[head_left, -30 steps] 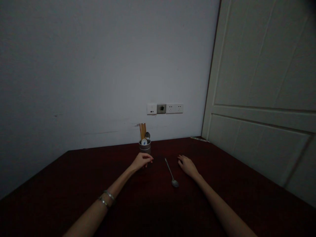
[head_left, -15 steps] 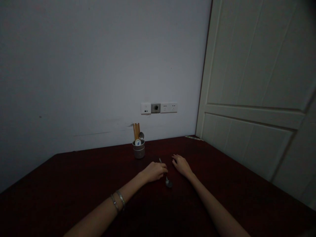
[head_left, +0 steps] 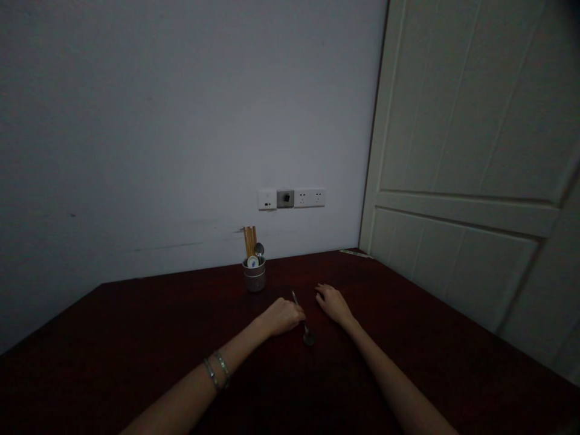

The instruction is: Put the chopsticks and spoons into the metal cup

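- Spoon slants across the dark red table in front of you, between your two hands, bowl toward you and handle pointing away to the left; you cannot tell whether the bowl touches the wood.
- Your left hand has its fingers curled in and closed on the handle, whose tip shows beyond your knuckles.
- Your right hand rests palm down on the table, near the handle but apart from it, fingers loose and slightly bent, with nothing in its hold.
- Beyond your left hand, you have a grey cup standing upright, with chopsticks, a second spoon and a white piece with a blue mark in it.
- Facing you, on the pale wall, white sockets sit beside a grey plate.
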Action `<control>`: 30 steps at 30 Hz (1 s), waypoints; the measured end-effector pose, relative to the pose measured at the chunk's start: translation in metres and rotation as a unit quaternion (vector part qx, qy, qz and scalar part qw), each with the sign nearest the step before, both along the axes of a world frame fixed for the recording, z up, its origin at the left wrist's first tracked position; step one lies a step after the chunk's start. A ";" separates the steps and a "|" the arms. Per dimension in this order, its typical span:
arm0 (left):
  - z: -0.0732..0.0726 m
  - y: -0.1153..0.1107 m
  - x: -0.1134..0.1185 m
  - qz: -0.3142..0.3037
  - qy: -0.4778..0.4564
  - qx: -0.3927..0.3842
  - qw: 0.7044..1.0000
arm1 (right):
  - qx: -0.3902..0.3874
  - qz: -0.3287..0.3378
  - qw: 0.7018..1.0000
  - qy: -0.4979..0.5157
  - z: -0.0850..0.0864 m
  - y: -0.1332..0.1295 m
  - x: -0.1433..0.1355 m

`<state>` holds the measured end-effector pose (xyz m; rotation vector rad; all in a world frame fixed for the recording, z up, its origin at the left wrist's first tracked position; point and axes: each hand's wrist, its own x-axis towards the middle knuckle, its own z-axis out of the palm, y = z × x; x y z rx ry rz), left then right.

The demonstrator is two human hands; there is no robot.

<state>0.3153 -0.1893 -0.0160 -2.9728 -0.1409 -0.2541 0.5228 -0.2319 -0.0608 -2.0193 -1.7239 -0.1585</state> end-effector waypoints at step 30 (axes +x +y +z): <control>0.117 0.013 -0.091 0.208 -0.425 -0.374 0.798 | 0.015 0.021 1.000 0.006 -0.011 0.005 0.005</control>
